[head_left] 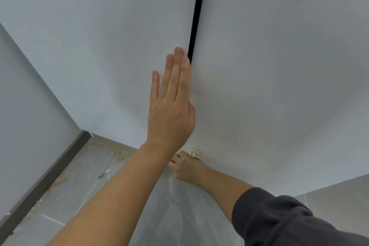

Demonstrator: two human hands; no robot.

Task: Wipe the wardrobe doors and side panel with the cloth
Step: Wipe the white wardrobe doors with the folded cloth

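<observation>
Left hand (171, 114) flat, fingers (176, 72) straight, pressing left door (99, 46) beside the black gap (197, 16). Right hand (186, 169) grips bunched cloth (195, 153) low on right door (279, 66).

The left hand (170, 114) is laid flat, fingers straight and together, on the left wardrobe door (111, 36), with the fingertips just beside the black gap (196, 16) that separates it from the right wardrobe door (279, 66). A crumpled pale cloth (194, 153) is gripped in the right hand (186, 170) and held against the bottom edge of the right wardrobe door. The right forearm is covered by a dark sleeve (289, 221). A stained grey tile floor (83, 195) and a dark skirting board (50, 177) are seen below.
</observation>
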